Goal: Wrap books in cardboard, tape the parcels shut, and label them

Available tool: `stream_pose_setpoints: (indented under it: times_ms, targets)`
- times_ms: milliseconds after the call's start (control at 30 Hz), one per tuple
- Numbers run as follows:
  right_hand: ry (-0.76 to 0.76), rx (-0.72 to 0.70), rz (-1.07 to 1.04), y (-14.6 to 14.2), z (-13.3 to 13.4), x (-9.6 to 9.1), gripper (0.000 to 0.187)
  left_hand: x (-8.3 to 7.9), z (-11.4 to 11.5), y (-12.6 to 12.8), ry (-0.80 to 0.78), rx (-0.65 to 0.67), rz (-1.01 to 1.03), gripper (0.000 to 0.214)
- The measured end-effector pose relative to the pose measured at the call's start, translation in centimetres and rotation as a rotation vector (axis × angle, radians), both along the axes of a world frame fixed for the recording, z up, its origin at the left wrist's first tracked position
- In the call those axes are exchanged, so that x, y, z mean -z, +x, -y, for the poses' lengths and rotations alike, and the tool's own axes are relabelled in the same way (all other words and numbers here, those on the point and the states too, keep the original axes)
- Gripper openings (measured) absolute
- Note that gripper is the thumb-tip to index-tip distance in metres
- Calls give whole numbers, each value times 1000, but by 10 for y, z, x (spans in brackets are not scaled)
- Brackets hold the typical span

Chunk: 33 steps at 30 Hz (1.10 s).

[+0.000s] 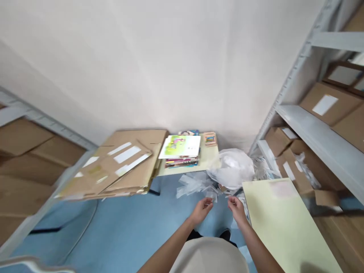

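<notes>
My left hand (pixel 202 209) is held low in front of my body, its thumb and fingers drawn together in a pinch. Level with it, to the right, my right hand (pixel 237 207) has its fingers curled and pinched too. Whatever the two hands might hold is too small and blurred to make out. Behind them, white plastic scraps (pixel 196 184) lie on the floor. A bulging white plastic bag (pixel 233 167) stands just beyond my right hand. Farther back, a stack of books (pixel 182 151) with a picture book on top rests on a pale yellow table (pixel 207 161).
Flattened cardboard boxes (pixel 136 155) cover the left of the table and overhang its edge. Another pale yellow tabletop (pixel 278 223) is close by my right arm. A shelf (pixel 318 125) with cardboard boxes rises at right, another shelf (pixel 54 117) at left. Small cards (pixel 210 139) lie beside the books.
</notes>
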State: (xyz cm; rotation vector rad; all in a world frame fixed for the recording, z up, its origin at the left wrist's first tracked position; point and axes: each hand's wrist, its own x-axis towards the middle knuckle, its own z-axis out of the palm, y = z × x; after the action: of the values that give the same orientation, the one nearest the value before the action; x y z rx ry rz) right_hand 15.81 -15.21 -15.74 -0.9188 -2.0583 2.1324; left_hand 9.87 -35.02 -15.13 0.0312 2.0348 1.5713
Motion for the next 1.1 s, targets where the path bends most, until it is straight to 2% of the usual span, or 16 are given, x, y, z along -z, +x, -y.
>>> stream_pose_setpoints:
  times_ms: [133, 300, 467, 567, 667, 833, 933, 1100]
  targets:
    - [-5, -159, -25, -35, 65, -6, 44, 2, 85, 3, 4, -201, 18, 57]
    - [-42, -331, -2, -61, 166, -9, 42, 6, 193, -3, 4, -379, 29, 58]
    - [-43, -584, 44, -82, 254, -6, 37, 6, 282, -14, -2, -607, 89, 46]
    - [-19, -680, 69, -104, 290, -6, 37, 2, 323, -26, -12, -769, 56, 41]
    - [37, -727, 17, -136, 313, -9, 36, 0, 360, -46, -39, -950, -10, 35]
    - [231, -743, -75, -203, 342, -7, 37, 10, 420, -86, -92, -1149, -48, 37]
    - [332, -753, -122, -250, 363, -3, 40, 17, 449, -110, -168, -1206, -57, 43]
    - [447, -788, -199, -335, 406, 3, 51, 23, 482, -147, -317, -1194, -124, 55]
